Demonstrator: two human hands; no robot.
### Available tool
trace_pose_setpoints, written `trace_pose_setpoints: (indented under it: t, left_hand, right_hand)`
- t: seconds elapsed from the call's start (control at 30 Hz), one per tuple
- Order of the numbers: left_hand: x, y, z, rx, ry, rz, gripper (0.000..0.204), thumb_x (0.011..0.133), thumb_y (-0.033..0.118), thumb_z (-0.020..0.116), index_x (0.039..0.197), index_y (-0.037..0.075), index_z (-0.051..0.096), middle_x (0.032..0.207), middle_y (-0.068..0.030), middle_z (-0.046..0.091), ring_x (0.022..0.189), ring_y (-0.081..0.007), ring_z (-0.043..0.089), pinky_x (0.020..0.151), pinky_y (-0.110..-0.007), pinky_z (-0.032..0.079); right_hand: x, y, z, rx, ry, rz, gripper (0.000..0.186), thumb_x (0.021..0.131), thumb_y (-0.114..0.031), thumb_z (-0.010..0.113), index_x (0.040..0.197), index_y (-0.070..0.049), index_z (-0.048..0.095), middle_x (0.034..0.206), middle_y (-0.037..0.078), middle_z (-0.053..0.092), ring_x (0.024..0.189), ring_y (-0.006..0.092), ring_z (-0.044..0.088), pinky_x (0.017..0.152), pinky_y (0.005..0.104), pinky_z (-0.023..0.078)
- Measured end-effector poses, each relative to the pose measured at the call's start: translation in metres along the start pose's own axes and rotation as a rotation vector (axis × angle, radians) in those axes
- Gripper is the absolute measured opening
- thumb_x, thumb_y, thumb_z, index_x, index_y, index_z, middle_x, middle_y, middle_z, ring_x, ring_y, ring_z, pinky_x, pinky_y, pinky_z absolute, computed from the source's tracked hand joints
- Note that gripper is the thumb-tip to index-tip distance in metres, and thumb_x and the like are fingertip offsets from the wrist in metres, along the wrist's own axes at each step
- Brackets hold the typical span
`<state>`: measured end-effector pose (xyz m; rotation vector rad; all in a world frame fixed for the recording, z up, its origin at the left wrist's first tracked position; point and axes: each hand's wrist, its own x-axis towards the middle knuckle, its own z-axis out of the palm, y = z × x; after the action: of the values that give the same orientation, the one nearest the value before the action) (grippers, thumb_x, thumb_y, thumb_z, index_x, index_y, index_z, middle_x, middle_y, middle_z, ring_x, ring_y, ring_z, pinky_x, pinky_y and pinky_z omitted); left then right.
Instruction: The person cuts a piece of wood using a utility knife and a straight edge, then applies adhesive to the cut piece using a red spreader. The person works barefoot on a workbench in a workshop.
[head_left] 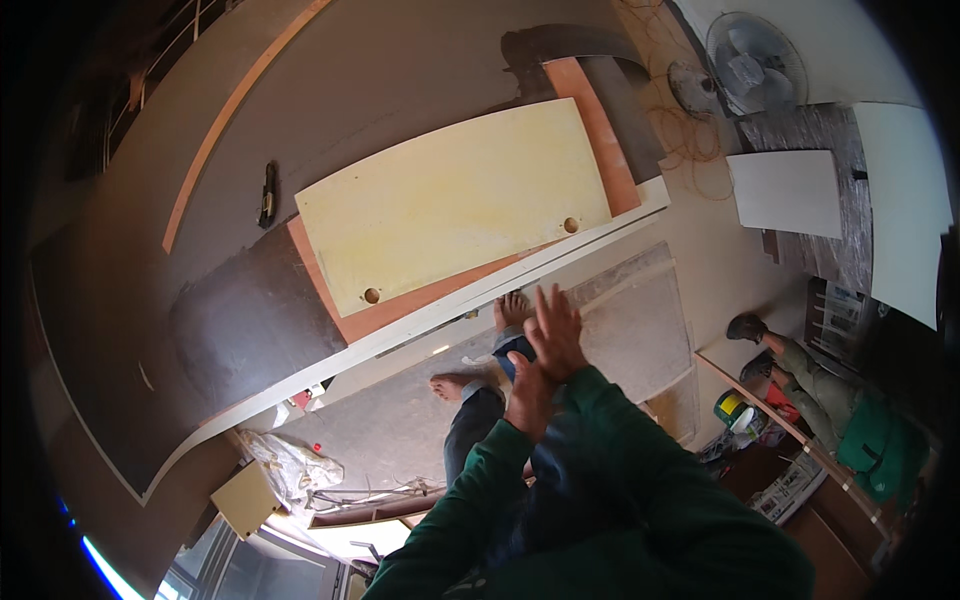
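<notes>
My right hand (pixel 557 332) is raised in front of me with its fingers spread, holding nothing. My left hand (pixel 530 398) meets it at the heel of the palm. Part of the left hand's fingers is hidden behind the right hand, and what shows is stretched out with nothing held. Beyond both hands, a pale yellow panel (pixel 450 200) with a curved far edge and two round holes near its front edge lies on a reddish-brown sheet (pixel 597 130). Both rest on a large dark brown work surface (pixel 400 60) with a white front edge (pixel 480 285).
A black cutter-like tool (pixel 268 195) and a thin wooden strip (pixel 235 110) lie on the work surface. A fan (pixel 757 65) stands far right, near orange cord (pixel 690 150). Another person (pixel 815 385) sits at right behind a wooden strip. A white plastic sack (pixel 290 470) lies left.
</notes>
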<state>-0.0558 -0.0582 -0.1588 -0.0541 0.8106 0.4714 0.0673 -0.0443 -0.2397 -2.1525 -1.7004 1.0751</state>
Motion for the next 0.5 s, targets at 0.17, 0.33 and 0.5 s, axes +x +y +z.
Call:
trace_pose_setpoints:
  t: [0.17, 0.33, 0.5]
  left_hand:
    - [-0.046, 0.065, 0.001, 0.370, 0.059, 0.103, 0.058, 0.101, 0.057, 0.057, 0.107, 0.001, 0.072, 0.109, -0.0140, 0.075, 0.097, -0.0179, 0.070, 0.082, -0.029, 0.054]
    - [-0.021, 0.166, -0.138, 1.073, 0.741, 0.886, 0.056, 0.098, 0.022, 0.070, 0.145, 0.001, 0.047, 0.137, -0.0133, 0.058, 0.126, -0.0272, 0.054, 0.112, -0.043, 0.040]
    - [0.019, 0.275, -0.239, 0.764, 1.057, 0.830, 0.085, 0.102, 0.065, 0.045, 0.147, -0.008, 0.047, 0.149, -0.0238, 0.051, 0.140, -0.0331, 0.047, 0.117, -0.041, 0.034]
  right_hand:
    - [0.020, 0.187, -0.049, 0.040, 0.019, 0.508, 0.100, 0.099, -0.076, 0.030, 0.158, 0.004, 0.027, 0.161, 0.037, 0.024, 0.152, 0.0489, 0.022, 0.124, 0.0515, 0.017]
    - [0.098, 0.203, -0.127, 0.700, 0.369, 0.687, 0.086, 0.102, -0.066, 0.042, 0.153, 0.003, 0.040, 0.150, 0.025, 0.051, 0.140, 0.0367, 0.048, 0.117, 0.0475, 0.032]
    - [0.195, 0.210, -0.158, 0.735, 0.247, 0.548, 0.092, 0.100, -0.072, 0.038, 0.155, 0.002, 0.037, 0.150, 0.026, 0.050, 0.141, 0.0402, 0.046, 0.118, 0.0502, 0.032]
